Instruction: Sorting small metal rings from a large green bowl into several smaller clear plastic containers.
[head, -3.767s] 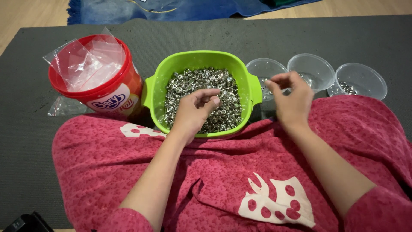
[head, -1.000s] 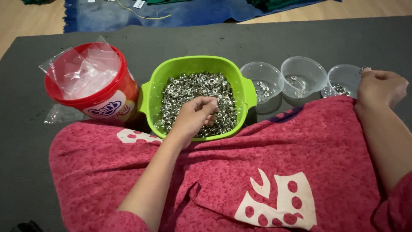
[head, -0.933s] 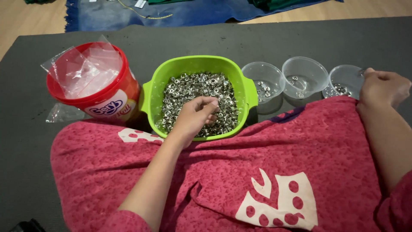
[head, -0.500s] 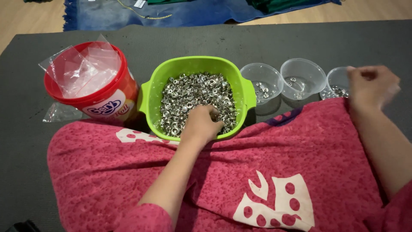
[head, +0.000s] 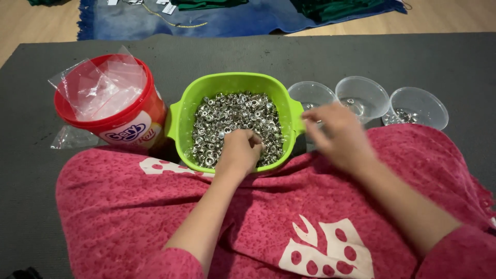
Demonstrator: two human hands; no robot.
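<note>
In the square lime-green plastic bowl [head: 182, 116] on the grey mat, the left hand [head: 240, 152] pinches closed among small silver metal eyelets [head: 235, 116] (lift few, avoid spills), while the right hand [head: 338, 137], blurred and loosely curled, hovers near three clear plastic cups [head: 361, 95].

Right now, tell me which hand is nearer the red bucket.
Left. The left hand sits in the green bowl beside the red bucket; the right hand is beyond the bowl, near the clear cups.
</note>
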